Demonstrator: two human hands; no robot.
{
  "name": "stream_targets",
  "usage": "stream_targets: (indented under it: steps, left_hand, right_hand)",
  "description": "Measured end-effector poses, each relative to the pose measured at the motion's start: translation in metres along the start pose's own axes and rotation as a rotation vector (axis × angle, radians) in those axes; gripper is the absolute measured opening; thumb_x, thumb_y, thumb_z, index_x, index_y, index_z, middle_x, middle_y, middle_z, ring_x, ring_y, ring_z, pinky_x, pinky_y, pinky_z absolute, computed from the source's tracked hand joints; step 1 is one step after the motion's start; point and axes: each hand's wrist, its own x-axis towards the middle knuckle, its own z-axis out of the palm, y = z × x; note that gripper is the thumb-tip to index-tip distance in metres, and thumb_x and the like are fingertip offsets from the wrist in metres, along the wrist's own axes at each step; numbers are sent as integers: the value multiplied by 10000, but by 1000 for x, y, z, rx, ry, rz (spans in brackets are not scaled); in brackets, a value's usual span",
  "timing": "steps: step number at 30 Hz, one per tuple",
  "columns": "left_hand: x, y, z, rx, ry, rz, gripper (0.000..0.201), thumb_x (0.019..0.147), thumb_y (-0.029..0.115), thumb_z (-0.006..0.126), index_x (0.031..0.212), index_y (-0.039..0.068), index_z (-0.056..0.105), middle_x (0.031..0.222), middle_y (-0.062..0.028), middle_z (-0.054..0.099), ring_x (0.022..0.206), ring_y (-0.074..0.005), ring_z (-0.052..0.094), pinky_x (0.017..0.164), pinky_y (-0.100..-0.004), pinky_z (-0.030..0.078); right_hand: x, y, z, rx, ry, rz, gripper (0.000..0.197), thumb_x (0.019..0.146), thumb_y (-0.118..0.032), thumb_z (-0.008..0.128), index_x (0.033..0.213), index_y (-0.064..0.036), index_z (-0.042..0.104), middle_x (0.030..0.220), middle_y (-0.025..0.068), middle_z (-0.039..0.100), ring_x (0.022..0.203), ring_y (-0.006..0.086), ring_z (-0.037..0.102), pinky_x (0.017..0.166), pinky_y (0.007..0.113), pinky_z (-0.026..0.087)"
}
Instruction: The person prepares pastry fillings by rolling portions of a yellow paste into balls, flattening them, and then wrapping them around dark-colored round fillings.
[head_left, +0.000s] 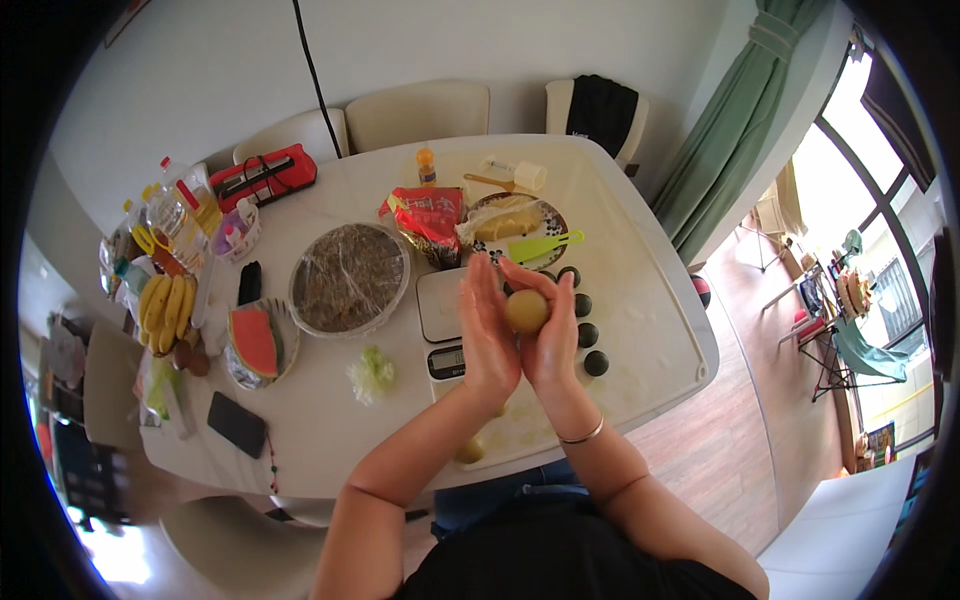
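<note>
My left hand (487, 340) and my right hand (553, 340) are pressed together at the heels, fingers stretched away from me. Between the palms sits a smooth yellow dough ball (526, 312), resting mostly against the right palm. Several dark green balls (588, 335) line up just right of my hands, some partly hidden behind the fingers. A kitchen scale (440, 308) lies left of my left hand. Below my wrists, a yellow ball (470, 450) is partly covered by my left forearm. Beyond my fingertips, a patterned plate (560, 222) carries plastic-wrapped yellow dough (512, 215) and a green spatula (545, 246).
A film-covered bowl (350, 280) of dark brown filling stands left of the scale. Nearby are a red bag (425, 215), crumpled plastic (372, 375), watermelon (258, 340), bananas (168, 310) and a dark phone (238, 425). Bottles (178, 225) crowd the far left; chairs (418, 112) line the back.
</note>
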Motion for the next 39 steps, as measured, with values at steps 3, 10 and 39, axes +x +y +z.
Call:
stream_targets:
  steps: [3, 10, 39]
  left_hand:
    - [-7, 6, 7, -338, -6, -192, 712, 986, 552, 329, 1513, 80, 239, 1575, -72, 247, 1468, -227, 185, 1202, -391, 134]
    - [-8, -2, 2, -274, -68, -317, 699, 974, 594, 311, 1504, 139, 295, 1557, -62, 296, 1450, -212, 237, 1174, -388, 205]
    - [11, -1, -13, -238, 56, -227, 730, 963, 582, 379, 1534, 181, 165, 1591, -86, 206, 1459, -232, 198, 1194, -400, 139]
  right_hand:
    - [-1, -16, -17, -541, -467, -178, 617, 1065, -380, 226, 1140, 85, 624, 1209, 174, 635, 1155, 251, 559, 1093, 347, 324]
    - [-4, -25, -15, -749, -412, -148, 397, 1025, -251, 444, 1295, 18, 557, 1385, 183, 518, 1336, 291, 435, 1117, 377, 288]
    - [-16, 9, -27, -133, -228, -14, 680, 1052, -461, 221, 1027, 75, 638, 1102, 167, 667, 1083, 228, 588, 1070, 323, 358]
